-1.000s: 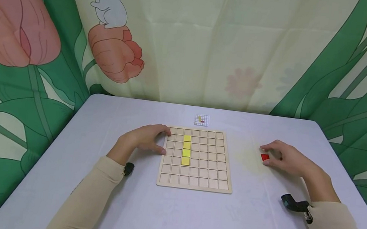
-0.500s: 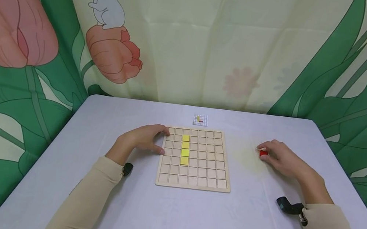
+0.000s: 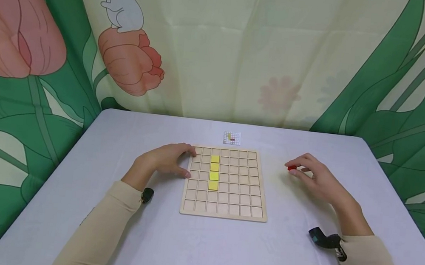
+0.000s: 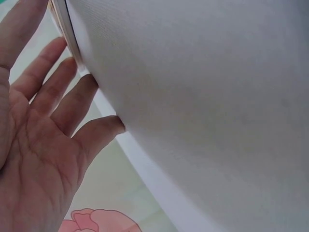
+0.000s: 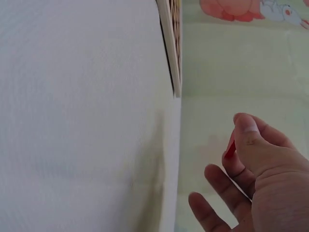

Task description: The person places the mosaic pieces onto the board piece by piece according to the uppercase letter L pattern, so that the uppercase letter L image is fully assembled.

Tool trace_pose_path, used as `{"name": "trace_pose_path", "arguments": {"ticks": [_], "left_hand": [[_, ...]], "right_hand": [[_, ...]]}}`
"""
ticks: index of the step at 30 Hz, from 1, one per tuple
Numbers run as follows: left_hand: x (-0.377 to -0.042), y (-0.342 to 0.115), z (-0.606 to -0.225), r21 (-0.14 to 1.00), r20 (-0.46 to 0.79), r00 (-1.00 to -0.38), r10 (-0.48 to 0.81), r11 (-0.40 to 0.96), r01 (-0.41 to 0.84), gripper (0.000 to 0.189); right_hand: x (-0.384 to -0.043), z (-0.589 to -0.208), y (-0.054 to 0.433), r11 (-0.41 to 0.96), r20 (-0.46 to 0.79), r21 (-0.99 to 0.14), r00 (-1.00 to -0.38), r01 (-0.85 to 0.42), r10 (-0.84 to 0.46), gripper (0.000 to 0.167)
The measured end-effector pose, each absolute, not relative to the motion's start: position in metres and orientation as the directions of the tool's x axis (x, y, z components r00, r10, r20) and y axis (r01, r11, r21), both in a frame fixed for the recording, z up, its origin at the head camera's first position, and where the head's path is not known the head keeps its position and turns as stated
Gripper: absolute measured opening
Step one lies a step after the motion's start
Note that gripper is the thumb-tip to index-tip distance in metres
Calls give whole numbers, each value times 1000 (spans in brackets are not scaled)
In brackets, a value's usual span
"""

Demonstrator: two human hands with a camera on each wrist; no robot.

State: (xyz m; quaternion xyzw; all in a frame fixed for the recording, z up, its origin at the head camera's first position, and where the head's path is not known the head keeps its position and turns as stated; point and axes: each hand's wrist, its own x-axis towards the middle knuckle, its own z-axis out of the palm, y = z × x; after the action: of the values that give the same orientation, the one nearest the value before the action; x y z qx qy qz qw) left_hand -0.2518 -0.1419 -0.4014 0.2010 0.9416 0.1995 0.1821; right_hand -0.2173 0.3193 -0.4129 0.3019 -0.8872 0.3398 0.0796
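A wooden grid board (image 3: 234, 198) lies flat on the white-covered table. Several yellow square tiles (image 3: 214, 175) fill a vertical run of cells left of its middle. My left hand (image 3: 169, 158) rests at the board's left edge, thumb and forefinger apart and touching the frame; in the left wrist view its fingers (image 4: 77, 104) are spread. To the right of the board, my right hand (image 3: 321, 177) pinches a small red tile (image 3: 292, 168) between thumb and fingers, held above the cloth. The right wrist view shows that red tile (image 5: 231, 147) edge-on, partly hidden by the thumb.
Behind the board lies a small printed card (image 3: 232, 138) with a grid, showing yellow and red marks. A patterned curtain (image 3: 211, 64) hangs beyond the table's far edge. Dark wrist-worn cameras (image 3: 324, 238) sit near both cuffs.
My right hand has closed thumb and fingers on the red tile, lifted it off the cloth and moved left toward the board. My left hand stays at the board's edge.
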Motion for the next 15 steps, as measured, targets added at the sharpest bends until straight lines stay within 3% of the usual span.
{"name": "trace_pose_path", "arguments": {"ticks": [15], "left_hand": [[-251,-142,-403,450,-264,-856,444,842,299,70]], "right_hand": [[-221,-409,274,588,307,-587,-825,-557,-475,44]]}}
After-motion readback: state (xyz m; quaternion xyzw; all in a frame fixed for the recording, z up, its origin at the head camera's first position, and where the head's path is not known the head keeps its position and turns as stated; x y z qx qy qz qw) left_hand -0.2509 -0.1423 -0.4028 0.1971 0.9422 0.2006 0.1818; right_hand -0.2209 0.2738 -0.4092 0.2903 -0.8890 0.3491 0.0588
